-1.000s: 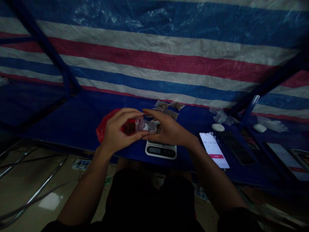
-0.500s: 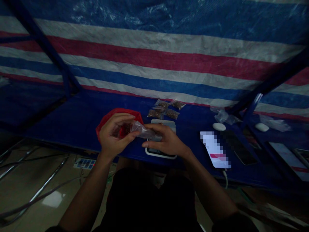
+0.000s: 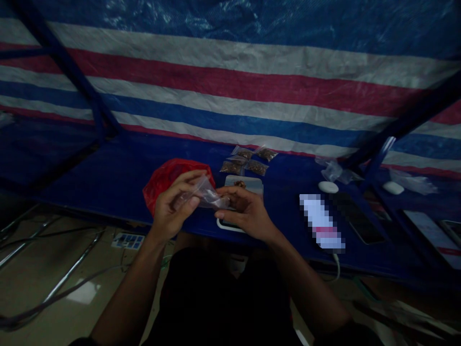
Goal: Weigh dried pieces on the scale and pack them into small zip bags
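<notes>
A clear plastic bag (image 3: 207, 192) is stretched between my two hands. My left hand (image 3: 176, 204) is closed on its left part, thumb in front. The fingers of my right hand (image 3: 247, 209) pinch its right end. Behind my left hand lies a red plastic bag (image 3: 162, 178), its inside mostly hidden. Under and behind my right hand sits a small white scale (image 3: 248, 182), with a little brown dried material (image 3: 239, 184) on its plate. Just beyond the scale lie several small clear bags (image 3: 257, 167) filled with brown bits.
To the right on the blue table (image 3: 118, 178) are a lit phone (image 3: 322, 223) with a cable, a dark phone (image 3: 363, 226), white oval cases (image 3: 328, 187) and crumpled clear bags (image 3: 336, 170). Blue metal posts (image 3: 72, 72) and a striped tarp (image 3: 230, 86) stand behind.
My left hand has come away from over the red bag, towards me. The clear bag is more spread out between my hands. Brown material on the scale shows more now.
</notes>
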Tool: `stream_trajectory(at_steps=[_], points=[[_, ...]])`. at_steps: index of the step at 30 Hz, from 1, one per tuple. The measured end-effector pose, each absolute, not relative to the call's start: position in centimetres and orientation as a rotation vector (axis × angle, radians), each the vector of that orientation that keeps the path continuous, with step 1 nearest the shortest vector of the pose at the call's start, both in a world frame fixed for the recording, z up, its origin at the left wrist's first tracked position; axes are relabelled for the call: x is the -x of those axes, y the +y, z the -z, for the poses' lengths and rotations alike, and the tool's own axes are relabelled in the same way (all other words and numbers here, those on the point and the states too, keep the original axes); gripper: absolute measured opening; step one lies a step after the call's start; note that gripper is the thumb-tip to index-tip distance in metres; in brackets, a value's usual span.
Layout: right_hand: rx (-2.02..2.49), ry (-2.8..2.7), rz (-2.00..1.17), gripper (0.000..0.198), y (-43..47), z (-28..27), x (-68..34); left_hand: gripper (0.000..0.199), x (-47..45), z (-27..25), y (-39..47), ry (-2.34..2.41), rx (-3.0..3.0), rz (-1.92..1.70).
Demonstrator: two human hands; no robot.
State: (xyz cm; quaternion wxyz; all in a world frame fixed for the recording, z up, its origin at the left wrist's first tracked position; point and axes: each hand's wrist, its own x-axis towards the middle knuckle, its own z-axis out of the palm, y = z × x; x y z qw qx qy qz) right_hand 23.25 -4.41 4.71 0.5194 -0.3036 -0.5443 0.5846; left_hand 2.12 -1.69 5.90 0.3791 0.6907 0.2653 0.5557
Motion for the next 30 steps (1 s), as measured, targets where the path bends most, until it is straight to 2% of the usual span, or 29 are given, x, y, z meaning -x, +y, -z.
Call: stream_trajectory(at_steps=[6,13,20,23,27,30], points=[[0.901,-1.296,-1.338,0.026,-4.5,-5.1,-24.1,0.016,-0.4,-6.8,-2.2,0.894,-1.955,-1.372],[0.924,-1.373,-1.393,0.027,-5.0,-5.8,-24.7,0.012,0.5,-6.8,-2.5,0.927,-2.086,-1.351],[0.926,-1.262,-1.285,0.032,-5.4,-5.7,-24.3,0.010,1.4,-6.7,-2.7,0.997,-2.058,-1.301],[0.864,-1.225,-1.342,0.036,-5.4,-5.0,-23.4,0.024,0.3,-6.1,-2.9,0.749,-1.712,-1.415],[0.787,-1.200,-1.438,0.037,-5.5,-4.2,-22.5,0.068,-1.8,-5.5,-2.9,0.489,-1.318,-1.355],[0.776,-1.202,-1.478,0.037,-5.6,-3.8,-22.2,0.081,-2.6,-4.9,-2.6,0.486,-1.246,-1.298]])
